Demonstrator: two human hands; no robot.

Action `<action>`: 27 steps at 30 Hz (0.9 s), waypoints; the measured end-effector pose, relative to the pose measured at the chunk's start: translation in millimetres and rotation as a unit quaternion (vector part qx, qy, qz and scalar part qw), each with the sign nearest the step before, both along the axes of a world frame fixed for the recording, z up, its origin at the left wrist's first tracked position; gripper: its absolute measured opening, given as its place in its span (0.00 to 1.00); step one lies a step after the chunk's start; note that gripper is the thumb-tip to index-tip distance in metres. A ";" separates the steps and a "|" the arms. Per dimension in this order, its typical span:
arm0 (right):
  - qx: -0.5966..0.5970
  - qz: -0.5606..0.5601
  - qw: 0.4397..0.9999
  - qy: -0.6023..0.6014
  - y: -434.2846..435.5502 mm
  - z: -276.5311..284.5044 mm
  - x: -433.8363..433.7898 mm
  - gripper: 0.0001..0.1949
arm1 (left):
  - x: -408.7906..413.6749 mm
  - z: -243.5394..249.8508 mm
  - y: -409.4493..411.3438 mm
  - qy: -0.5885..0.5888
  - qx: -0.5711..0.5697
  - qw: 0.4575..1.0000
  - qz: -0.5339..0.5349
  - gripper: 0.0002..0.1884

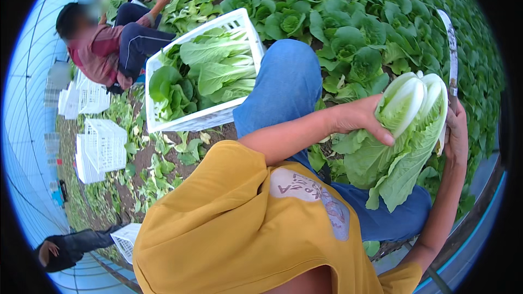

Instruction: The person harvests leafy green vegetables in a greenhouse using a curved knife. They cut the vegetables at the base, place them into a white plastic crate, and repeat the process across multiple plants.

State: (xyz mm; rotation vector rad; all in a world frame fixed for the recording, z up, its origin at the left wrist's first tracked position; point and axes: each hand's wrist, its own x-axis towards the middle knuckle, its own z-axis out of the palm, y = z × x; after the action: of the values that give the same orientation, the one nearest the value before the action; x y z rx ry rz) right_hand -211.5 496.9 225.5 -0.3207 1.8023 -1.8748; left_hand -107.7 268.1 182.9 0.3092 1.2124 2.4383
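My left hand (363,118) grips a head of leafy Chinese cabbage (412,126), its pale stem end up and its leaves hanging down over my knee. On the cabbage's right side my right hand (455,130) is closed round the handle of a long curved knife (452,49). The blade points up, with dark stains on it. A pale, yellowish leaf piece (441,141) shows by the right fingers. Left of my raised knee, a white plastic crate (196,121) holds several cut cabbage heads (222,77), laid on their sides.
Dense green cabbage plants (351,28) grow ahead and right. Co-workers (98,49) sit at upper left; another person (65,249) is at lower left. White crates (105,147) stand on leaf-strewn soil (151,171). A ledge (474,220) runs along the right.
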 end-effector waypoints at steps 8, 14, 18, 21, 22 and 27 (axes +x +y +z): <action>-0.030 0.032 0.996 -0.081 -55.3 3.1 4.7 0.21 | 13.9 -23.5 -33.1 -0.042 0.115 0.993 0.001 0.38; 0.000 0.034 0.999 -0.039 -90.2 23.8 13.2 0.20 | 17.9 -17.5 -46.0 -0.029 0.143 0.989 0.015 0.35; 0.022 0.073 0.997 -0.004 -91.7 37.1 -1.1 0.26 | 20.4 -13.9 -40.1 -0.048 0.280 0.958 0.027 0.33; 0.022 0.104 0.993 0.044 -78.7 36.3 -19.7 0.31 | 27.2 -10.6 -45.1 -0.155 0.309 0.938 0.023 0.27; 0.022 0.110 0.992 0.062 -75.2 38.1 -23.3 0.32 | 29.0 -5.6 -48.6 -0.189 0.311 0.931 0.034 0.26; 0.058 0.117 0.990 0.049 -63.6 33.1 -36.1 0.22 | 70.2 55.9 -142.7 -0.124 0.023 0.964 0.234 0.29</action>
State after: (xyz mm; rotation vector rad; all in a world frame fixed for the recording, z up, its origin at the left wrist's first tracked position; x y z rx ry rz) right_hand -247.6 433.3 258.7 -0.5643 1.8399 -1.6106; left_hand -37.5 125.4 238.9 -0.3008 1.2236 2.7917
